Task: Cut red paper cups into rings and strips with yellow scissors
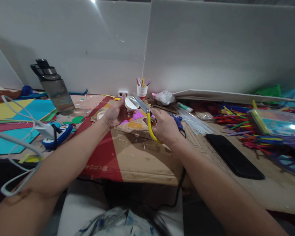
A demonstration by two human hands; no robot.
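My left hand [116,113] is closed on a small white disc [131,105], gripping its left edge between thumb and fingers. It looks like paper or card, perhaps a cup's base. Yellow-handled scissors [150,130] are in my right hand [165,125], with fingers wrapped around the handles. Their metal blades point up and left over the disc's right side; whether they touch it I cannot tell. Under both hands lies a cardboard sheet [140,160] with a red band, small scraps and threads on it. Beneath the disc shows a piece of purple paper [137,115].
A water bottle [57,91] and coloured paper sheets [9,141] are on the left, near a white cable [24,167]. Behind my hands stands a cup of pens [142,90]. To the right are a black phone [233,156], clear glue sticks [193,121] and pipe cleaners [232,119].
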